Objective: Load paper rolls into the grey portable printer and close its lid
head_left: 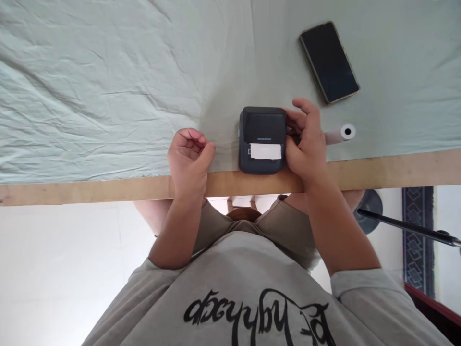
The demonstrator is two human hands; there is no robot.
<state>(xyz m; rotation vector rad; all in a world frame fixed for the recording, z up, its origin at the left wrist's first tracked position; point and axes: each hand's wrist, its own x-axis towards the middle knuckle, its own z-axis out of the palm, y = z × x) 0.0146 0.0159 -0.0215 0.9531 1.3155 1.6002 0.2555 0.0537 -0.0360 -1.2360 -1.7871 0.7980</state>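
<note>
A small dark thermal printer sits at the table's front edge, a white strip of paper coming out of its slot. My right hand is closed against the printer's right side, thumb and fingers touching it, index finger raised. Something dark shows between that thumb and the fingers, too hidden to name. To the printer's left, apart from it, my left hand rests near the edge with curled fingers and nothing visible in them. A white paper roll lies just right of my right hand, partly behind it.
A black smartphone in a clear case lies farther back on the right. Pale green cloth covers the table behind a bare wooden front edge. Below on the right, a dark pole rises from a round base.
</note>
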